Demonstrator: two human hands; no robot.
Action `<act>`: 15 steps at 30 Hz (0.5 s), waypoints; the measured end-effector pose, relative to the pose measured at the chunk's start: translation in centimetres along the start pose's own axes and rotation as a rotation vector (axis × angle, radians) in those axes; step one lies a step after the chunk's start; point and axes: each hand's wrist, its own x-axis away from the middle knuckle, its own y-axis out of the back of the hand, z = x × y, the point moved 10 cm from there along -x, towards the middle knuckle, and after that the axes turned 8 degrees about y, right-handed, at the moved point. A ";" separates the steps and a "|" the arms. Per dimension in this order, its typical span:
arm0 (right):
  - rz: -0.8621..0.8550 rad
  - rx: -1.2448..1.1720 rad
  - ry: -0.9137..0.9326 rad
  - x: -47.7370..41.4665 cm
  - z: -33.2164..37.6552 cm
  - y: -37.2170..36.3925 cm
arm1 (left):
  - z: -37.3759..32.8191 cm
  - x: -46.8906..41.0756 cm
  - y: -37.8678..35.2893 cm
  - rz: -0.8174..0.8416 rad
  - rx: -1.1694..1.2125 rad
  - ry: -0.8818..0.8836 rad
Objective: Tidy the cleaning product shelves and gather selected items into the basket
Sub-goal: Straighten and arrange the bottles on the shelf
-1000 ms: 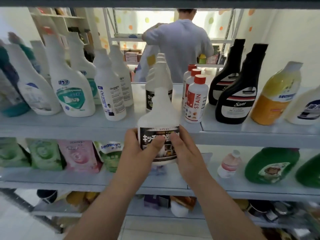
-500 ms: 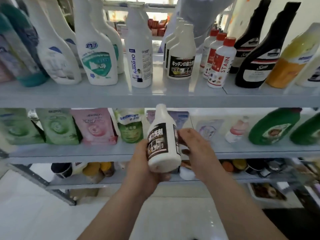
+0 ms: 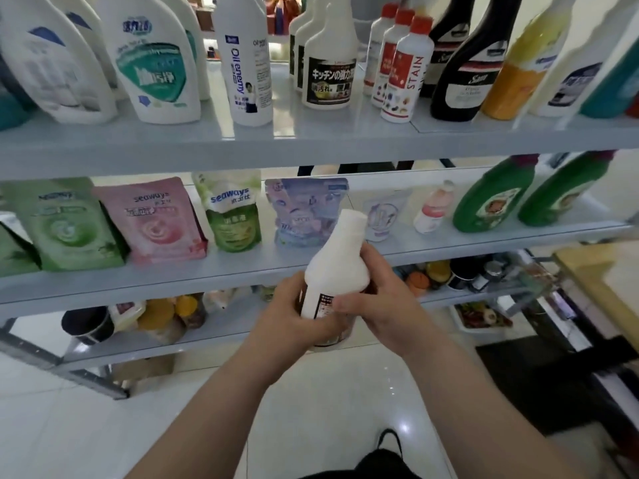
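Bottle (image 3: 340, 257) held near of shelf (image 3: 138, 281), fingers (image 3: 375, 261) of left hand (image 3: 301, 312) and right hand (image 3: 383, 305) curled round it: gathering step; next, probably, lowering it into basket, unseen here.

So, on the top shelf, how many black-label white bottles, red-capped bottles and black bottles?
Black-label white bottles: 3
Red-capped bottles: 3
Black bottles: 2
Total: 8
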 end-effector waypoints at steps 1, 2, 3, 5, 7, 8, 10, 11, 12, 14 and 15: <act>0.018 0.013 -0.001 0.0 0.0 -0.2 | -0.2 0.1 0.2 -0.030 -0.017 -0.016; 0.024 0.036 -0.004 -0.1 0.1 -0.3 | -0.2 0.0 0.4 -0.059 -0.030 -0.026; 0.014 0.053 -0.006 -0.2 0.3 -0.2 | -0.2 0.0 0.5 -0.081 -0.029 -0.040; -0.050 -0.037 -0.025 -0.9 0.5 0.8 | -0.3 -0.2 0.5 -0.094 0.031 -0.040; -0.104 -0.245 -0.134 -1.2 -0.1 1.5 | 0.3 -0.5 -0.6 -0.061 0.250 0.078; -0.126 -0.310 -0.212 -1.2 -0.8 1.9 | 0.8 -0.6 -1.8 -0.017 0.391 0.162; -0.132 -0.376 -0.324 -0.7 -2.2 2.4 | 1.0 -0.5 -4.8 0.064 0.595 0.287; -0.115 -0.423 -0.350 -0.5 -2.8 2.5 | 1.1 -0.6 -6.2 0.101 0.668 0.323; -0.091 -0.473 -0.360 -0.4 -3.1 2.7 | 1.2 -0.8 -7.5 0.141 0.733 0.358; -0.056 -0.525 -0.356 -0.5 -3.3 3.4 | 1.8 -1.4 -9.9 0.217 0.835 0.460; -0.050 -0.529 -0.352 -0.6 -3.4 4.0 | 2.1 -1.5 -10.9 0.264 0.875 0.513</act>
